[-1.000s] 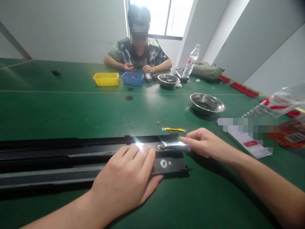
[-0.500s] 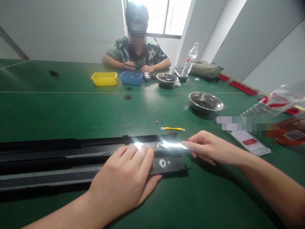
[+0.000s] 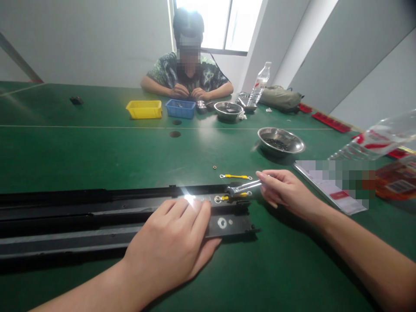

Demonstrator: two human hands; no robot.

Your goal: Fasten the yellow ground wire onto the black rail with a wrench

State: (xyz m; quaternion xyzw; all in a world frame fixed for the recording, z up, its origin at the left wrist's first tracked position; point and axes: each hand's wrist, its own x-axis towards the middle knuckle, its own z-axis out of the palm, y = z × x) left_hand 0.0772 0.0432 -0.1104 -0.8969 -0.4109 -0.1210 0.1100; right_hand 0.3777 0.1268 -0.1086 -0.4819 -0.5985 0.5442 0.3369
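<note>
- Far rail [image 3: 130, 203] and near rail [image 3: 238, 228] side by side on the table [image 3: 97, 156], left hand [image 3: 173, 234] across both.
- Ring-terminal lead [image 3: 224, 198] at the far rail's right end; wrench [image 3: 245, 187] beside it, in the right hand [image 3: 281, 186].
- Behind the rails, loose lead [image 3: 236, 176]; nut [image 3: 214, 167] left of it.
- Phone [image 3: 341, 197] right of the right hand.
- Farther back, bowl [image 3: 294, 143]; co-worker [image 3: 211, 78] behind.

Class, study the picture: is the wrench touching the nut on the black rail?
Apart. The head view shows a visible gap between the nut and the wrench, which the right hand holds farther right.
</note>
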